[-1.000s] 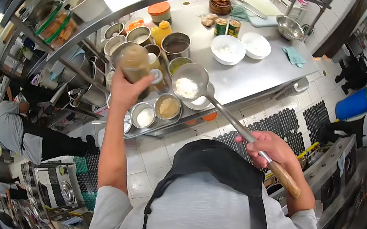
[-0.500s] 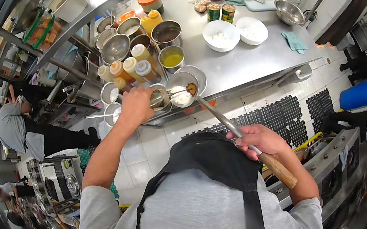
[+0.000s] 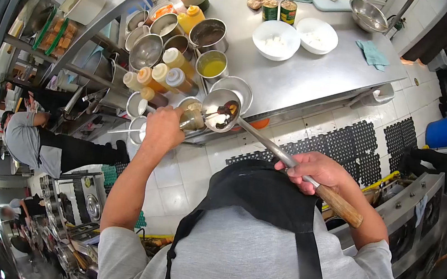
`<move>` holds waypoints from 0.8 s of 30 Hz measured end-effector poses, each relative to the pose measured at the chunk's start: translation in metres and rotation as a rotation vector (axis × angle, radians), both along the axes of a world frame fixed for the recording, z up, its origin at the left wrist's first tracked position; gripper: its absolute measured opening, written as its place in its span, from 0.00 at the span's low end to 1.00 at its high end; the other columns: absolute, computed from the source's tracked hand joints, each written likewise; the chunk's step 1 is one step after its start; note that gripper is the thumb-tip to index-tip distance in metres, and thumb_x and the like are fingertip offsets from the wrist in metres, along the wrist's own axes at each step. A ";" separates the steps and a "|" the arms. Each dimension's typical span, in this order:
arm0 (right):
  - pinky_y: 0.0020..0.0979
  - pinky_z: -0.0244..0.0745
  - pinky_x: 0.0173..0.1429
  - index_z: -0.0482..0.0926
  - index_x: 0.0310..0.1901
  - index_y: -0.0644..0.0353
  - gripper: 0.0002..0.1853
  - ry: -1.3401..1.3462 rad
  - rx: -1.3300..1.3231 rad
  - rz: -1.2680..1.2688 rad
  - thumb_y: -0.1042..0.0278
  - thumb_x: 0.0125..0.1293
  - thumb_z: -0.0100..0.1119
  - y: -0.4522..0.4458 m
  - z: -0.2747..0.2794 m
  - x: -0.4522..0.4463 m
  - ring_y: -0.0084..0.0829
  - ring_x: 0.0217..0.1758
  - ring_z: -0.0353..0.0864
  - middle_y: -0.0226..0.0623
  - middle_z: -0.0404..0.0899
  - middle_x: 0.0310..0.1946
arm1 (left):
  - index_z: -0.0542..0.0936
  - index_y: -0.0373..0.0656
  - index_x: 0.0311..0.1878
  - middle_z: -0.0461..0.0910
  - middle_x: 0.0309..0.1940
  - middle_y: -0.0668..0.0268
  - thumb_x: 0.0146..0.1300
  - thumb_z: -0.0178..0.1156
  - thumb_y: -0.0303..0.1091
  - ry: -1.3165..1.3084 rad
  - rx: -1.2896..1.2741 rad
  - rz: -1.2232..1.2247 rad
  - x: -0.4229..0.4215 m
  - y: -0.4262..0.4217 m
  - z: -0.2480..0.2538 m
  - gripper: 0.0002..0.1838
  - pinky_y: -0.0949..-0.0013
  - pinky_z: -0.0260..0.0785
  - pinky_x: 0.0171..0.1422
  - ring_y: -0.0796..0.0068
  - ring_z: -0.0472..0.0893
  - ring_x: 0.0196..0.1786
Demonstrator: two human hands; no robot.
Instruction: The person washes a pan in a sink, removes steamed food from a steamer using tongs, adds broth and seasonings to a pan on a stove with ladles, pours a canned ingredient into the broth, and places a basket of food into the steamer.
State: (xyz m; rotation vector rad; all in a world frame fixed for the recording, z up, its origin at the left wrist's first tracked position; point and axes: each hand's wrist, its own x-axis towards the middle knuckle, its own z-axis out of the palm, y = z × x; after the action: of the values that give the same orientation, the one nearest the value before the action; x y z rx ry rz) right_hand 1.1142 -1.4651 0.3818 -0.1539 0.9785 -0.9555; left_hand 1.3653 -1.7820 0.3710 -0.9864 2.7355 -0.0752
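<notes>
My left hand point(image 3: 164, 128) is wrapped round a squeeze bottle point(image 3: 192, 119), tilted with its nozzle over the bowl of the ladle point(image 3: 221, 110). Dark brown sauce lies in the ladle, covering much of the white food there. My right hand point(image 3: 314, 171) grips the ladle's long handle point(image 3: 339, 205) near its wooden end. Beneath the ladle, a metal bowl point(image 3: 241, 89) is partly hidden. Other squeeze bottles point(image 3: 177, 78) stand just beyond my left hand, beside a pot of yellow-green liquid point(image 3: 212, 64).
Two white bowls point(image 3: 275, 40), cans point(image 3: 287, 12) and a teal cloth point(image 3: 372, 55) rest on the steel table point(image 3: 310, 80). Shelving point(image 3: 74, 69) runs along the left. A stove point(image 3: 414, 193) is at the right. A person point(image 3: 37, 137) stands at the left.
My left hand has come down from over the containers, and the bottle is now tilted at the ladle. Dark sauce has appeared and spread over the white food. The ladle has shifted slightly.
</notes>
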 end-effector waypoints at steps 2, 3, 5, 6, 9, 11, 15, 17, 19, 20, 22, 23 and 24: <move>0.20 0.66 0.18 0.76 0.61 0.70 0.20 -0.013 0.000 0.025 0.76 0.69 0.59 0.001 -0.004 -0.009 0.18 0.15 0.71 0.27 0.73 0.21 | 0.84 0.44 0.51 0.84 0.44 0.52 0.48 0.68 0.29 -0.005 -0.002 0.021 -0.003 0.005 0.002 0.23 0.48 0.77 0.55 0.50 0.85 0.50; 0.21 0.66 0.18 0.76 0.61 0.70 0.19 -0.020 -0.001 0.037 0.76 0.69 0.59 0.001 -0.006 -0.014 0.18 0.15 0.71 0.27 0.73 0.21 | 0.84 0.43 0.51 0.84 0.44 0.51 0.48 0.68 0.30 -0.003 0.012 0.038 -0.005 0.006 0.001 0.23 0.48 0.77 0.55 0.50 0.85 0.50; 0.21 0.65 0.18 0.76 0.61 0.69 0.19 -0.032 -0.009 0.052 0.75 0.69 0.59 0.003 -0.009 -0.022 0.18 0.15 0.70 0.27 0.73 0.21 | 0.84 0.43 0.51 0.85 0.44 0.50 0.47 0.68 0.30 -0.001 0.042 0.072 -0.006 0.008 -0.002 0.23 0.49 0.77 0.55 0.49 0.84 0.50; 0.21 0.65 0.18 0.76 0.61 0.68 0.19 -0.037 -0.014 0.059 0.75 0.69 0.59 0.003 -0.011 -0.026 0.18 0.15 0.70 0.27 0.73 0.21 | 0.84 0.42 0.52 0.84 0.44 0.51 0.47 0.68 0.30 -0.003 0.070 0.085 -0.007 0.009 -0.004 0.24 0.48 0.77 0.55 0.49 0.84 0.50; 0.21 0.65 0.18 0.77 0.61 0.68 0.19 -0.026 -0.005 0.072 0.76 0.69 0.59 0.005 -0.007 -0.036 0.18 0.15 0.70 0.27 0.73 0.21 | 0.84 0.42 0.55 0.84 0.44 0.52 0.46 0.69 0.30 0.002 0.149 0.107 -0.009 0.012 -0.005 0.27 0.48 0.76 0.57 0.49 0.83 0.52; 0.23 0.63 0.19 0.77 0.60 0.68 0.19 -0.054 -0.013 0.071 0.75 0.68 0.59 0.008 -0.008 -0.041 0.20 0.15 0.70 0.28 0.73 0.22 | 0.83 0.41 0.56 0.84 0.45 0.51 0.46 0.70 0.32 0.020 0.190 0.097 -0.010 0.014 -0.003 0.29 0.49 0.76 0.57 0.48 0.82 0.52; 0.23 0.62 0.19 0.77 0.59 0.68 0.19 -0.149 0.004 0.020 0.75 0.67 0.58 0.012 -0.004 -0.042 0.20 0.15 0.69 0.28 0.73 0.22 | 0.80 0.40 0.57 0.82 0.47 0.50 0.45 0.74 0.33 0.470 0.296 0.061 0.000 0.006 -0.015 0.32 0.53 0.74 0.60 0.48 0.81 0.54; 0.22 0.61 0.18 0.76 0.61 0.69 0.20 -0.247 -0.028 -0.074 0.75 0.68 0.58 0.016 -0.005 -0.032 0.18 0.15 0.69 0.29 0.72 0.22 | 0.79 0.38 0.57 0.81 0.49 0.50 0.45 0.76 0.32 0.767 0.353 0.028 0.002 -0.012 -0.028 0.32 0.56 0.73 0.62 0.49 0.80 0.54; 0.22 0.61 0.18 0.75 0.63 0.69 0.21 -0.245 -0.056 -0.153 0.74 0.69 0.58 0.021 -0.007 -0.020 0.18 0.15 0.68 0.29 0.72 0.22 | 0.78 0.37 0.60 0.81 0.54 0.56 0.47 0.78 0.30 0.900 0.372 0.078 0.014 -0.038 -0.041 0.34 0.58 0.71 0.66 0.59 0.80 0.57; 0.22 0.61 0.17 0.75 0.64 0.69 0.22 -0.250 -0.069 -0.194 0.74 0.70 0.58 0.022 -0.008 -0.012 0.17 0.15 0.68 0.29 0.72 0.22 | 0.78 0.37 0.59 0.80 0.55 0.55 0.46 0.79 0.31 0.918 0.378 0.113 0.019 -0.048 -0.039 0.34 0.57 0.70 0.66 0.58 0.80 0.58; 0.22 0.60 0.17 0.74 0.65 0.68 0.22 -0.238 -0.079 -0.304 0.73 0.71 0.59 0.026 -0.003 0.005 0.17 0.15 0.67 0.28 0.71 0.22 | 0.77 0.36 0.60 0.79 0.57 0.54 0.47 0.79 0.32 0.982 0.278 0.133 0.023 -0.069 -0.039 0.35 0.57 0.70 0.68 0.56 0.79 0.59; 0.22 0.61 0.17 0.74 0.66 0.68 0.22 -0.261 -0.098 -0.344 0.73 0.72 0.59 0.028 -0.003 0.015 0.17 0.15 0.67 0.28 0.71 0.22 | 0.77 0.36 0.61 0.79 0.58 0.54 0.48 0.80 0.32 1.030 0.177 0.124 0.028 -0.080 -0.046 0.36 0.57 0.69 0.68 0.56 0.79 0.60; 0.22 0.61 0.17 0.73 0.66 0.67 0.22 -0.273 -0.116 -0.398 0.73 0.72 0.59 0.029 -0.006 0.024 0.17 0.15 0.67 0.27 0.70 0.22 | 0.75 0.36 0.64 0.79 0.59 0.54 0.49 0.80 0.30 1.017 0.117 0.073 0.037 -0.101 -0.059 0.38 0.56 0.69 0.70 0.57 0.78 0.61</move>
State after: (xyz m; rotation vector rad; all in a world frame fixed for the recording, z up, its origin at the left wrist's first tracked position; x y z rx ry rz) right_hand 1.1385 -1.4365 0.3762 0.0779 0.7122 -1.3600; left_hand 1.4020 -1.8826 0.3122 -1.3453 3.4862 0.8015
